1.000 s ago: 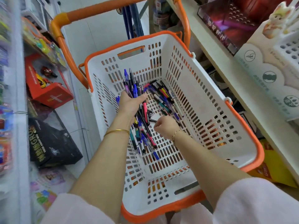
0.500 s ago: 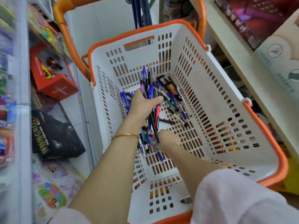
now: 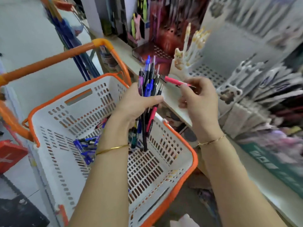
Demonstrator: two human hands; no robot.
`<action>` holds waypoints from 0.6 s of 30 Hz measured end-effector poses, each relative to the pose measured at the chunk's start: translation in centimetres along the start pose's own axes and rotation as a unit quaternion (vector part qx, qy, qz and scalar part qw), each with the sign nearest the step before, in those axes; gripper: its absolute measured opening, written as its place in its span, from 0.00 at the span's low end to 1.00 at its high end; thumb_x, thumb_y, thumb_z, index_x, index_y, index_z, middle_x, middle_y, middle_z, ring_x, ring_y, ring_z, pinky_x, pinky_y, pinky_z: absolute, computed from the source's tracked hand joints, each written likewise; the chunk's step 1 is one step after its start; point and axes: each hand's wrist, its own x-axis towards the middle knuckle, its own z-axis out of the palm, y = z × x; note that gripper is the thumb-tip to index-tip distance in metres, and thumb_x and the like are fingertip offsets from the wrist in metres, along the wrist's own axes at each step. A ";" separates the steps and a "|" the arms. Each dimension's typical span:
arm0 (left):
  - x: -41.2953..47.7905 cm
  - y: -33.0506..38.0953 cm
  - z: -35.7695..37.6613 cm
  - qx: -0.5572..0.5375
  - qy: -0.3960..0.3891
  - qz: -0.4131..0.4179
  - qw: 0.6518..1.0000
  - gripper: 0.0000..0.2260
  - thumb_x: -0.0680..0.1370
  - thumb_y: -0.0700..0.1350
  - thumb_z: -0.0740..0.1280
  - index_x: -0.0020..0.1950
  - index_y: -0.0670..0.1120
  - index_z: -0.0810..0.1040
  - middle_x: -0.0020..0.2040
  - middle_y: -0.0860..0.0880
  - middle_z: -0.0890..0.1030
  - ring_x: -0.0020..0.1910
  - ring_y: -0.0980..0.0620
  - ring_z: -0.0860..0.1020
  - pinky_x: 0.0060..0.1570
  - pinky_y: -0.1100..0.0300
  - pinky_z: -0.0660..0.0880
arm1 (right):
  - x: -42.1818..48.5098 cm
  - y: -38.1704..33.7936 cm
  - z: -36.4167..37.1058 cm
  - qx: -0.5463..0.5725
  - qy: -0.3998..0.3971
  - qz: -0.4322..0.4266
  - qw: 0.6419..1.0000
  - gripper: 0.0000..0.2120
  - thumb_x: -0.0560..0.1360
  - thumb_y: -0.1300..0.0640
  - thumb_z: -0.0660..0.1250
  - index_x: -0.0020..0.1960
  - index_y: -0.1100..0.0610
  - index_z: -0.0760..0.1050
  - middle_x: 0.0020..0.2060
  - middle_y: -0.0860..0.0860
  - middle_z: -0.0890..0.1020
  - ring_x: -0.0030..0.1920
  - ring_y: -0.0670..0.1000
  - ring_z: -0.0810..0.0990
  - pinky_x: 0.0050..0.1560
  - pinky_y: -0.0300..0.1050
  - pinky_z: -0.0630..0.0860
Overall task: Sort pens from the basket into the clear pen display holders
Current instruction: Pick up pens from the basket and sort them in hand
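My left hand (image 3: 136,102) grips a bundle of pens (image 3: 148,89), blue, black, purple and pink, held upright above the white basket with orange rim (image 3: 165,161). My right hand (image 3: 198,97) pinches a single pink pen (image 3: 174,81) just right of the bundle, over the shelf edge. Several blue pens (image 3: 86,147) still lie on the basket floor at the left. White perforated pen display holders (image 3: 208,72) stand on the shelf behind my right hand, blurred.
A pale shelf (image 3: 173,99) runs along the right, crowded with pen displays and a dark red box (image 3: 152,51). The orange basket handle (image 3: 54,58) arches at the upper left. A red box (image 3: 9,154) and a black box sit at the lower left.
Both hands rose out of the basket. My left hand lifted the pen bundle up; my right hand, earlier down among the pens, now holds one pink pen near the shelf. The camera swung right.
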 end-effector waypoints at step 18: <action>-6.1 15.7 28.4 0.050 -0.334 0.178 0.924 0.11 0.73 0.35 0.73 0.52 0.38 0.76 0.40 0.45 0.83 0.37 0.53 0.83 0.41 0.62 0.79 | 0.2 -10.2 -31.9 0.115 0.250 -0.119 0.954 0.03 0.82 0.61 0.56 0.51 0.60 0.66 0.41 0.57 0.77 0.37 0.52 0.83 0.36 0.48 0.82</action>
